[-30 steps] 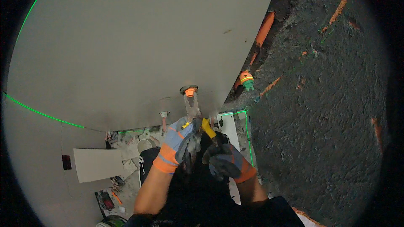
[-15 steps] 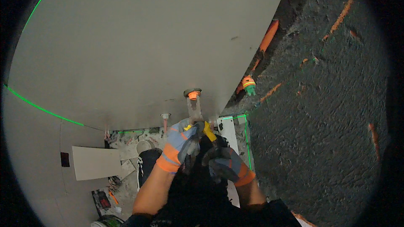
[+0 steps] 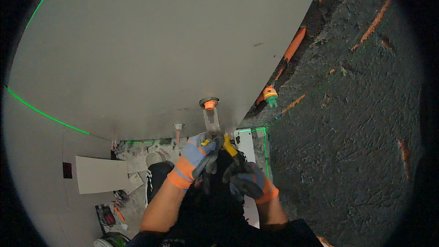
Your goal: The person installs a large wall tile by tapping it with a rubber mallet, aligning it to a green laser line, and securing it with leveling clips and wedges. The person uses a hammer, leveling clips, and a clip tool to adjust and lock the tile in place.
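Observation:
My left hand (image 3: 199, 155), in a grey-and-orange work glove, is closed at the foot of a flat pale blade (image 3: 211, 120) like a putty knife's. A bit of yellow shows by its fingers. The blade points away from me, toward an orange pipe fitting (image 3: 210, 104) set in a round hole of the large grey panel. A yellow tool part (image 3: 229, 146) slants from near the blade toward my gloved right hand (image 3: 247, 180), which is closed on its dark lower end. Whether the yellow pieces belong to one tool is hidden by the gloves.
The big grey wall panel (image 3: 151, 41) stands in front. On the right is rough dark wall (image 3: 343, 155) with an orange-and-green capped pipe end (image 3: 270, 96). A smaller pipe (image 3: 178, 128), a white bucket (image 3: 154, 158) and a pale board (image 3: 101, 174) sit low left.
Both hands keep almost the same pose on the tools. The view has shifted slightly, and my right hand has turned a little.

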A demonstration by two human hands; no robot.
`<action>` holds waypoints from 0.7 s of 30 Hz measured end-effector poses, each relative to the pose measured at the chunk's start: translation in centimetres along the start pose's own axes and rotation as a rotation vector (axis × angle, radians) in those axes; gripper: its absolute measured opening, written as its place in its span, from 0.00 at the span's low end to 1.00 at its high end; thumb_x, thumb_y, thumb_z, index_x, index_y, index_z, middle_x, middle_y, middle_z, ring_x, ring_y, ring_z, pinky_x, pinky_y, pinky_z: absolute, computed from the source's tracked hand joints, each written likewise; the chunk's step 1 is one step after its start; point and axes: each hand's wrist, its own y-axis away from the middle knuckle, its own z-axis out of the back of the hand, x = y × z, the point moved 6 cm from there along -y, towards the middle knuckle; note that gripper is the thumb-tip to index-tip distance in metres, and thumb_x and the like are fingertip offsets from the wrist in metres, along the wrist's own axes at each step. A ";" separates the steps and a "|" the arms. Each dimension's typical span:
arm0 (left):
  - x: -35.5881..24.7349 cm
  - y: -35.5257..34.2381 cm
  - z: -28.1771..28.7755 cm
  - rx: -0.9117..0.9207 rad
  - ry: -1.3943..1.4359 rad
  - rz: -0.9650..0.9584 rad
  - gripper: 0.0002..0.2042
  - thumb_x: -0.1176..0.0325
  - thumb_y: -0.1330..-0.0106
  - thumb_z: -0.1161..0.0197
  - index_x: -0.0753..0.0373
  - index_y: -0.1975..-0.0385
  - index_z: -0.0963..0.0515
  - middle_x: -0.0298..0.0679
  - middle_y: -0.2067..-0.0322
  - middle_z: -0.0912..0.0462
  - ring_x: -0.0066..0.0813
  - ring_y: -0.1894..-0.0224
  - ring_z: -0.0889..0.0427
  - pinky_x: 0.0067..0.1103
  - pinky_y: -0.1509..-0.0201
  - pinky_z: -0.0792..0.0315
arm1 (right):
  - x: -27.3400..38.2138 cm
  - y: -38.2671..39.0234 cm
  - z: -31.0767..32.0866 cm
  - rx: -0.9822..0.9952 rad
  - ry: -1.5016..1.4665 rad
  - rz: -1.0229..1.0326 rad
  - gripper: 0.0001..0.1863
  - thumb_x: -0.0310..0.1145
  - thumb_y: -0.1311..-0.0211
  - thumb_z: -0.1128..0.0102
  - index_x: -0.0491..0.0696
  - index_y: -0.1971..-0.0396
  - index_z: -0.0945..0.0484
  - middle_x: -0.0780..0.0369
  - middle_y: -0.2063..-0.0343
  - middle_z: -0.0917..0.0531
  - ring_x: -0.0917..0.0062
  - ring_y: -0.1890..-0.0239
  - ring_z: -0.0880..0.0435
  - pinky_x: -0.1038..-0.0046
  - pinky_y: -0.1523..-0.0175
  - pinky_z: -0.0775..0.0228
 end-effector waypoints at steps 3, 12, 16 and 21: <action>-0.8 0.5 -0.1 -0.009 -0.219 -0.159 0.09 0.70 0.45 0.47 0.65 0.66 0.29 0.31 0.87 0.32 0.18 0.90 0.34 0.15 0.89 0.42 | -0.2 0.2 -0.2 0.028 0.155 0.028 0.11 0.29 0.53 0.49 0.41 0.68 0.29 0.59 0.77 0.25 0.79 0.85 0.28 0.80 0.83 0.36; 2.7 6.6 2.5 -0.156 0.470 0.189 0.06 0.72 0.47 0.44 0.65 0.71 0.29 0.32 0.87 0.30 0.18 0.91 0.34 0.14 0.88 0.40 | 1.2 -1.7 -1.9 0.163 0.807 0.526 0.16 0.38 0.48 0.47 0.41 0.64 0.28 0.64 0.76 0.25 0.82 0.76 0.27 0.81 0.76 0.36; 5.3 9.3 4.6 -0.312 0.552 0.223 0.06 0.73 0.47 0.44 0.66 0.71 0.28 0.33 0.85 0.28 0.18 0.90 0.32 0.14 0.87 0.38 | 2.0 -6.7 0.8 -0.215 0.058 0.557 0.09 0.33 0.46 0.51 0.43 0.73 0.26 0.65 0.77 0.24 0.81 0.80 0.28 0.77 0.77 0.37; 7.5 12.3 7.0 -0.496 0.468 0.215 0.06 0.75 0.48 0.43 0.66 0.70 0.27 0.34 0.79 0.25 0.16 0.79 0.27 0.13 0.79 0.34 | 3.6 -11.2 -1.0 -0.238 0.237 0.556 0.21 0.50 0.47 0.52 0.44 0.74 0.30 0.62 0.85 0.27 0.76 0.86 0.30 0.75 0.80 0.35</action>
